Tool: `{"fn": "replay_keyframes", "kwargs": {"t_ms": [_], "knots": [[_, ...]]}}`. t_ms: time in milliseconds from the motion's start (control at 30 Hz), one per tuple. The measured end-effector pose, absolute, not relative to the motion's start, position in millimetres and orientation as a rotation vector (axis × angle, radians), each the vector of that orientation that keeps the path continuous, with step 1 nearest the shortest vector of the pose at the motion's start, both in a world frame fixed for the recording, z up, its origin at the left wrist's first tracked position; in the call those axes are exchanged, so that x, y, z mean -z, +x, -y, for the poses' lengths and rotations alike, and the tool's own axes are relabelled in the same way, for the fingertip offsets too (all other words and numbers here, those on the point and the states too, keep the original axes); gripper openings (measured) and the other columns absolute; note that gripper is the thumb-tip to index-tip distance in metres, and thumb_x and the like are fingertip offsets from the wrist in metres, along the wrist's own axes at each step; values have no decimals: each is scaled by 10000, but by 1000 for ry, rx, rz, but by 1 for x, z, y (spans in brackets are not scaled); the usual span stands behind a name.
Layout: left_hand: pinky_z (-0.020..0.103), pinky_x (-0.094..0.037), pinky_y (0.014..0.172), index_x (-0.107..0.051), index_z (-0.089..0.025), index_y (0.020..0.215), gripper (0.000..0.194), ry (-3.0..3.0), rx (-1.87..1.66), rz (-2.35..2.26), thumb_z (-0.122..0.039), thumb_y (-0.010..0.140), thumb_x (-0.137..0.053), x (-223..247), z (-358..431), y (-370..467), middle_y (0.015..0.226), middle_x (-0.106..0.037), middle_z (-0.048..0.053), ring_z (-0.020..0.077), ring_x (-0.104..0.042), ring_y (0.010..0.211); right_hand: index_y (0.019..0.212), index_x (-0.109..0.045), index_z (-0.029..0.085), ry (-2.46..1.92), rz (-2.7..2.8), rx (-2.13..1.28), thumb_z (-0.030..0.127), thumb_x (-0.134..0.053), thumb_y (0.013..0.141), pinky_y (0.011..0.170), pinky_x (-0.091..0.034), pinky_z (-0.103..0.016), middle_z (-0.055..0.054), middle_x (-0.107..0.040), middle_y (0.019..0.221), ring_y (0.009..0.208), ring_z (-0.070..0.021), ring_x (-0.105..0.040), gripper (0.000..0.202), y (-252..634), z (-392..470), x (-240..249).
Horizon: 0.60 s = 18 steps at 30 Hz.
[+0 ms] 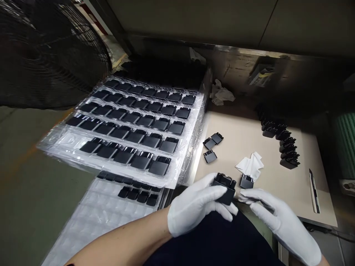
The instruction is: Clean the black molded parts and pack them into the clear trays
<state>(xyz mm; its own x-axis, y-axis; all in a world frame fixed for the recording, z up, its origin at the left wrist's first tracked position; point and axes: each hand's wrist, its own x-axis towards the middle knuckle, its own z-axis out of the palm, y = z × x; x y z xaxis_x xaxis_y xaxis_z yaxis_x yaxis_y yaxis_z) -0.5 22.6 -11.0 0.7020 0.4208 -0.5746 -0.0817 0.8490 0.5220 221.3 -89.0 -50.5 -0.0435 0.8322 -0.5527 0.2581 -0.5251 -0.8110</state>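
Observation:
My left hand (198, 205), in a white glove, grips a small black plastic housing (226, 189) between thumb and fingers, its notched edge facing up. To its right, my right hand (274, 214), also gloved, has its fingers stretched out and the thumb apart, with nothing seen in it. Just beyond the right fingertips, another black plastic part (246, 181) lies at the edge of a crumpled white cloth (252, 164) on the beige work surface (235, 129). Three similar black pieces (210, 156) lie farther left on that surface.
A stack of clear plastic trays (169, 181) holding rows of black parts stands at left, above a lower tray (111, 207). A row of black parts (290, 159) and a pen-like knife (314, 190) lie at right. A large fan (50, 55) fills the upper left.

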Motion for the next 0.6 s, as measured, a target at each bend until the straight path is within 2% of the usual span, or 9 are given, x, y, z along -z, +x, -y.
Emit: {"fn": "replay_keyframes", "kwargs": {"t_ms": [133, 233, 433, 600], "knots": [[400, -591, 783, -603, -73, 1008, 230, 425, -425, -679, -277, 976, -502, 13, -12, 9, 914, -669, 126, 289, -737, 891, 1024, -700, 302, -1686, 1223, -1597, 491, -602, 937, 890, -531, -284, 3, -697, 1041, 967, -177, -653, 230, 214, 77, 43], [415, -586, 788, -608, -70, 1061, 269, 409, -480, -669, -280, 991, -455, 11, -5, 17, 921, -675, 136, 293, -736, 882, 876, -653, 266, -1688, 1175, -1592, 451, -601, 918, 734, -502, -268, 22, -630, 838, 783, -155, -585, 196, 213, 71, 41], [404, -562, 806, -583, -78, 1113, 253, 413, -514, -687, -273, 985, -485, 9, 13, 36, 880, -660, 112, 257, -716, 847, 717, -587, 229, -1628, 1160, -1688, 371, -630, 872, 633, -431, -262, 30, -584, 707, 677, -137, -512, 215, 227, 70, 39], [326, -509, 708, -532, -129, 1166, 345, 514, -492, -718, -409, 968, -571, 18, 24, 50, 861, -637, 70, 195, -650, 779, 683, -584, 221, -1607, 1140, -1708, 393, -637, 857, 602, -439, -261, 17, -628, 670, 637, -142, -544, 250, 233, 68, 32]]}}
